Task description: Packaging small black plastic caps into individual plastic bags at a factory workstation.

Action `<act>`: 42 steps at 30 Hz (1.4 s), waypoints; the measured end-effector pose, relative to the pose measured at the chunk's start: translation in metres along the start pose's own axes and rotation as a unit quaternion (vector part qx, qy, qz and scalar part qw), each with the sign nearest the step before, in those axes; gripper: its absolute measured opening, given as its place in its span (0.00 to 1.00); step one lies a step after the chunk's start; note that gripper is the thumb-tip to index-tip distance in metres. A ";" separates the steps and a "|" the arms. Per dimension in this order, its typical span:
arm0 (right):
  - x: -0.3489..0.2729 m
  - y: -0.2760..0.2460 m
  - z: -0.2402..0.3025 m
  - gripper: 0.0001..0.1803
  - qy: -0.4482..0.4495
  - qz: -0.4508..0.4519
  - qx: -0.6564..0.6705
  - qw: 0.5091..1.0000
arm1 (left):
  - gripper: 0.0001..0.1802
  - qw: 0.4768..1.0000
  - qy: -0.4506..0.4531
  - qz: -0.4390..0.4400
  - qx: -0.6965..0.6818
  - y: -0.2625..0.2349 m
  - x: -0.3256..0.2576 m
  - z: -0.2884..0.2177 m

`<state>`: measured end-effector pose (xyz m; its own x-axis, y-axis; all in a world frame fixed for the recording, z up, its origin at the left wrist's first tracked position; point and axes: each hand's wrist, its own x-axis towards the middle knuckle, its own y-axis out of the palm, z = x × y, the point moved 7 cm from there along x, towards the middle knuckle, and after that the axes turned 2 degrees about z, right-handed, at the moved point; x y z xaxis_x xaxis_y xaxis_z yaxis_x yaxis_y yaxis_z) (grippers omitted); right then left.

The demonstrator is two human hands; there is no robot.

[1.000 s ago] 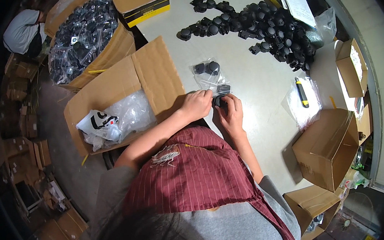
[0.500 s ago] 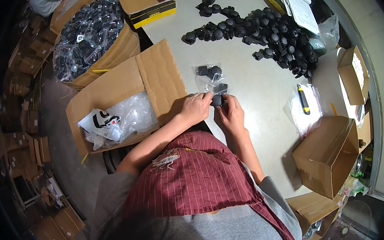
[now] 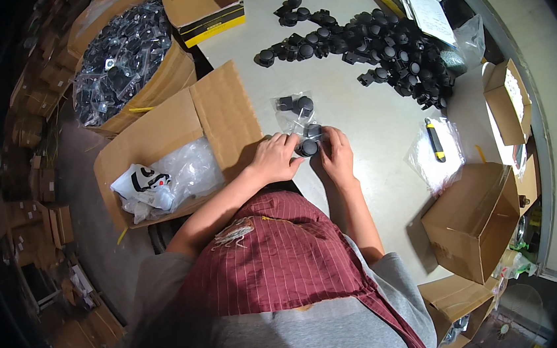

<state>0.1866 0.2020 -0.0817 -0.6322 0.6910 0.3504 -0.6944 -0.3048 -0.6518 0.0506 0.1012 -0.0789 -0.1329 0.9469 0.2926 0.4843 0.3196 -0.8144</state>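
Observation:
Close to my body on the table, a small clear plastic bag with black parts in it lies between my hands, one a round-capped part (image 3: 307, 148) at its near end. My left hand (image 3: 276, 158) pinches the left side of this bag with bent fingers. On the opposite side, my right hand (image 3: 338, 157) has its thumb and fingers closed at the bag's edge, by a black block (image 3: 313, 131). Just beyond, another clear bag (image 3: 302, 115) lies flat, with a black block and a round-capped part (image 3: 304, 105) inside.
Loose black round-capped parts (image 3: 395, 52) are heaped across the far table. To the left stand an open carton (image 3: 229, 97) with plastic bags and a box of bagged parts (image 3: 126, 61). A yellow-black cutter (image 3: 436, 141) lies on plastic at the right, near a cardboard box (image 3: 470, 220).
My fingers have shifted on the bag, and the round-capped part sits slightly nearer to me. The whole view has moved a little, so the table's things appear farther left.

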 end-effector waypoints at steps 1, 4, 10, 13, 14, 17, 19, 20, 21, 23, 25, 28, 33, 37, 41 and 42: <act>0.002 0.005 -0.004 0.14 0.017 0.014 -0.001 1.000 | 0.20 1.000 -0.002 0.003 0.017 0.000 0.003 -0.001; -0.002 0.011 0.001 0.05 -0.004 -0.022 -0.021 1.000 | 0.25 0.999 0.009 0.018 0.048 0.008 0.001 0.006; -0.045 0.023 0.005 0.13 -0.042 -0.038 -0.011 0.998 | 0.28 0.997 0.019 0.007 0.069 0.030 -0.026 0.011; -0.055 0.011 0.003 0.26 -0.007 -0.001 0.051 0.999 | 0.28 0.996 0.045 -0.032 0.064 0.020 -0.031 0.003; -0.054 0.008 0.009 0.29 -0.016 0.011 0.052 0.998 | 0.29 0.998 0.042 -0.011 0.052 0.019 -0.034 0.003; -0.045 0.003 0.022 0.34 -0.032 0.062 0.046 0.996 | 0.18 0.999 0.045 0.003 0.029 0.017 -0.039 0.005; -0.039 0.007 0.024 0.31 -0.075 0.085 -0.007 0.994 | 0.13 0.998 0.057 -0.023 -0.011 0.018 -0.037 0.006; -0.037 0.010 0.021 0.30 -0.081 0.083 -0.010 0.993 | 0.12 0.999 0.047 -0.022 -0.013 0.023 -0.037 0.008; -0.033 0.011 0.019 0.29 -0.083 0.078 -0.015 0.993 | 0.10 0.999 0.040 -0.019 -0.018 0.025 -0.033 0.011; -0.020 0.016 0.024 0.25 -0.097 0.067 -0.021 0.993 | 0.10 0.999 0.016 -0.014 -0.028 0.020 -0.028 0.013; -0.019 0.017 0.028 0.23 -0.098 0.072 -0.038 0.992 | 0.09 0.998 0.022 -0.038 -0.046 0.018 -0.027 0.010; -0.018 0.026 0.030 0.21 -0.105 0.043 -0.051 0.992 | 0.08 0.997 0.057 -0.021 -0.044 0.013 -0.025 0.004; -0.022 0.040 0.013 0.20 -0.019 0.037 -0.112 0.993 | 0.07 0.991 0.127 -0.025 -0.015 0.014 -0.033 -0.017; -0.018 0.042 0.013 0.21 -0.007 0.018 -0.159 0.987 | 0.13 0.981 0.189 -0.027 -0.031 0.014 -0.039 -0.034; -0.012 0.037 0.018 0.20 -0.054 0.025 -0.156 0.986 | 0.11 0.983 0.175 -0.042 0.025 0.008 -0.032 -0.028; -0.008 0.033 0.022 0.20 -0.057 0.031 -0.148 0.987 | 0.10 0.986 0.160 -0.053 0.023 0.002 -0.030 -0.026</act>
<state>0.1616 0.1718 -0.0912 -0.7167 0.5931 0.3669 -0.5330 -0.1266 -0.8366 0.0782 0.0724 -0.0768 0.1020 0.8520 0.5135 0.4422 0.4236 -0.7906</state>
